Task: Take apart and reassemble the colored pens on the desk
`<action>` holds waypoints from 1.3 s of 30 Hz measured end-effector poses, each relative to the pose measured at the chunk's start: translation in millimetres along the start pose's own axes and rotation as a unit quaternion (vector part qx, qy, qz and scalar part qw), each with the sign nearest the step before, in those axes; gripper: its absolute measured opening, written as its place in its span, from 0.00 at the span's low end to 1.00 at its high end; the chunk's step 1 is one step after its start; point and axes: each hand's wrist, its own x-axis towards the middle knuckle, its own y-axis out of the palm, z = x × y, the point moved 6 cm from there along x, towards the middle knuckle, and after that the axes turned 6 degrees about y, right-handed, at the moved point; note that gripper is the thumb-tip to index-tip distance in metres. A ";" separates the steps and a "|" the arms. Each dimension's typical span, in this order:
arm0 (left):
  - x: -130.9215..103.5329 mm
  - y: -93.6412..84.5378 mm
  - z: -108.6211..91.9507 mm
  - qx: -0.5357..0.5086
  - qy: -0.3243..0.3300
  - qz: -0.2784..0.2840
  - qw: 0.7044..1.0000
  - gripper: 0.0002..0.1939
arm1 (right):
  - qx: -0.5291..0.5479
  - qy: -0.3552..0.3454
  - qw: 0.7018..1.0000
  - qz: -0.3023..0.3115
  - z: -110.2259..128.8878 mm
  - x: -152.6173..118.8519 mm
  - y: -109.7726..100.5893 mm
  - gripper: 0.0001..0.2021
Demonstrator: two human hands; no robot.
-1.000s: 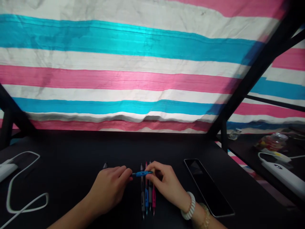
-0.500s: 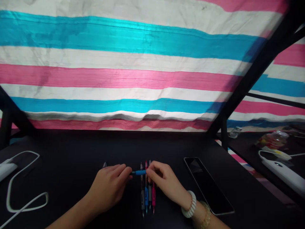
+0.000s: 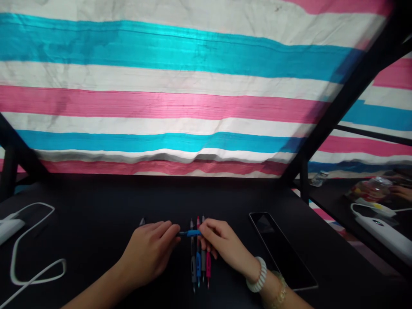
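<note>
A blue pen (image 3: 192, 233) is held level between my two hands, above a row of pens. My left hand (image 3: 153, 249) closes on its dark left end, and the fingertips of my right hand (image 3: 220, 240) pinch its blue right end. Beneath it several pens lie side by side, pointing away from me: a grey pen (image 3: 193, 268), another blue pen (image 3: 198, 259), a second grey pen (image 3: 203, 268) and a pink pen (image 3: 208, 270). My right fingers partly cover their upper parts. The tip of a greyish object (image 3: 142, 222) shows behind my left hand; the rest is hidden.
A black phone (image 3: 280, 249) lies right of my right hand on the black table (image 3: 96, 201). A white cable (image 3: 14, 257) curls at the left beside a white device (image 3: 11, 229). On the neighbouring table are a white power bank (image 3: 383, 234), a clear jar (image 3: 376, 189) and part of another person's hand (image 3: 404, 192).
The held blue pen has shifted slightly right, its blue part now turned a little. My hands keep their hold. Another person's hand has appeared at the far right edge.
</note>
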 end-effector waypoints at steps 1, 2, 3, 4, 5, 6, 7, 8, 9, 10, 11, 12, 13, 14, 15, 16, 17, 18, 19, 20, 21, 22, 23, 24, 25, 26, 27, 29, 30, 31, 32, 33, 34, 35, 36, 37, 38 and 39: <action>0.2 -1.2 -0.5 -0.008 0.000 -0.001 1.000 0.09 | -0.005 -0.004 1.000 -0.002 0.3 0.2 -0.2 0.18; 0.4 -2.0 -0.8 -0.015 0.000 -0.001 1.000 0.11 | -0.001 -0.009 1.000 -0.004 0.8 0.3 -0.4 0.15; 0.8 -2.5 -0.8 -0.020 -0.002 0.001 1.000 0.11 | 0.011 -0.014 1.000 -0.005 1.2 0.4 -0.7 0.13; 1.1 -2.5 -0.6 -0.024 -0.004 0.003 1.000 0.11 | 0.027 -0.016 0.999 -0.005 1.2 0.5 -0.8 0.13; 1.5 -2.1 -0.4 -0.026 -0.006 0.006 1.000 0.09 | 0.041 -0.014 0.999 -0.003 0.6 0.5 -0.6 0.14; 1.9 -1.5 -0.2 -0.024 -0.006 0.007 1.000 0.08 | 0.049 -0.010 0.999 0.000 -0.2 0.6 -0.1 0.15; 2.2 -0.9 -0.2 -0.018 -0.003 0.006 1.000 0.08 | 0.049 -0.006 0.999 0.004 -0.9 0.5 0.7 0.14; 2.5 -0.3 -0.6 -0.009 0.002 0.003 1.000 0.07 | 0.042 -0.004 0.999 0.009 -1.4 0.4 1.7 0.15; 2.7 0.2 -1.1 0.002 0.009 0.000 1.000 0.07 | 0.029 -0.005 0.999 0.013 -1.5 0.3 2.7 0.17; 2.8 0.4 -1.8 0.015 0.018 -0.005 1.000 0.08 | 0.015 -0.008 1.000 0.016 -1.0 0.0 3.5 0.18; 2.9 0.6 -2.2 0.026 0.025 -0.010 0.999 0.08 | 0.003 -0.012 1.000 0.017 -0.4 -0.1 3.9 0.19; 2.9 0.6 -2.3 0.032 0.029 -0.014 0.999 0.08 | -0.001 -0.013 1.000 0.014 0.3 -0.2 3.7 0.17; 3.0 0.4 -1.9 0.033 0.031 -0.018 0.999 0.08 | -0.001 -0.011 1.000 0.009 0.7 -0.2 3.1 0.15; 3.1 -0.2 -1.0 0.031 0.028 -0.024 0.999 0.08 | 0.004 -0.008 1.000 0.004 1.1 -0.2 2.5 0.13; 3.1 -1.1 0.3 0.025 0.022 -0.033 0.999 0.08 | 0.011 -0.005 1.000 0.000 1.5 -0.2 1.8 0.11; 3.2 -2.3 1.9 0.019 0.015 -0.042 0.999 0.08 | 0.020 -0.002 1.000 -0.003 2.0 -0.2 1.3 0.10; 3.3 -3.7 3.6 0.012 0.008 -0.052 0.999 0.08 | 0.029 -0.001 1.000 -0.004 2.5 -0.2 1.1 0.09; 3.3 -5.2 5.4 0.006 0.000 -0.063 0.998 0.09 | 0.039 0.001 0.999 -0.003 2.9 -0.3 1.1 0.09; 3.2 -6.7 7.0 0.000 -0.005 -0.074 0.997 0.09 | 0.048 0.002 0.999 -0.002 3.2 -0.4 1.1 0.09; 3.2 -8.1 8.5 -0.006 -0.010 -0.084 0.996 0.09 | 0.058 0.002 0.998 -0.001 3.2 -0.5 0.9 0.09; 3.2 -9.3 9.8 -0.011 -0.013 -0.092 0.996 0.09 | 0.066 0.004 0.998 -0.001 2.8 -0.5 0.7 0.09; 3.2 -10.3 10.9 -0.016 -0.015 -0.097 0.995 0.10 | 0.076 0.005 0.997 0.000 2.1 -0.4 0.5 0.09; 3.3 -11.1 11.9 -0.019 -0.018 -0.101 0.995 0.10 | 0.086 0.006 0.996 0.001 1.1 -0.1 0.1 0.10; 3.5 -11.5 12.8 -0.022 -0.021 -0.102 0.994 0.10 | 0.098 0.007 0.995 0.000 -0.2 0.4 -0.5 0.10; 3.6 -12.1 13.5 -0.024 -0.024 -0.104 0.994 0.10 | 0.109 0.008 0.994 -0.003 -1.8 1.1 -1.4 0.10; 3.7 -12.6 14.2 -0.025 -0.027 -0.106 0.994 0.10 | 0.119 0.008 0.993 -0.006 -3.6 1.9 -2.3 0.10; 3.8 -13.3 14.7 -0.026 -0.030 -0.109 0.993 0.10 | 0.126 0.008 0.992 -0.010 -5.4 2.8 -3.2 0.10; 3.6 -14.2 15.9 -0.033 -0.038 -0.115 0.992 0.11 | 0.133 0.007 0.991 -0.018 -8.5 4.8 -4.8 0.10; 3.3 -14.7 16.7 -0.037 -0.043 -0.117 0.991 0.11 | 0.134 0.007 0.991 -0.022 -9.9 5.8 -5.6 0.10; 2.9 -15.2 17.8 -0.043 -0.051 -0.119 0.991 0.11 | 0.135 0.009 0.990 -0.027 -11.2 6.6 -6.6 0.10; 2.4 -15.5 19.2 -0.049 -0.060 -0.120 0.990 0.12 | 0.137 0.010 0.990 -0.032 -12.3 7.3 -7.5 0.10; 1.7 -15.9 20.8 -0.058 -0.071 -0.122 0.988 0.12 | 0.140 0.012 0.989 -0.038 -13.2 7.8 -8.6 0.10; 1.0 -16.1 22.5 -0.069 -0.083 -0.122 0.987 0.12 | 0.143 0.012 0.989 -0.043 -13.9 8.2 -9.7 0.10; 0.3 -15.9 24.3 -0.082 -0.095 -0.122 0.985 0.12 | 0.147 0.011 0.988 -0.049 -14.6 8.5 -10.8 0.10; -0.4 -15.4 26.2 -0.097 -0.107 -0.122 0.982 0.11 | 0.152 0.010 0.987 -0.053 -15.2 8.7 -11.7 0.11; -1.0 -14.4 28.0 -0.115 -0.120 -0.119 0.979 0.11 | 0.158 0.009 0.986 -0.056 -15.9 9.0 -12.3 0.11; -1.6 -12.7 29.8 -0.134 -0.133 -0.116 0.975 0.10 | 0.165 0.009 0.985 -0.057 -16.7 9.2 -12.7 0.11; -2.2 -10.6 31.2 -0.155 -0.144 -0.111 0.971 0.09 | 0.173 0.010 0.983 -0.057 -17.6 9.5 -12.7 0.12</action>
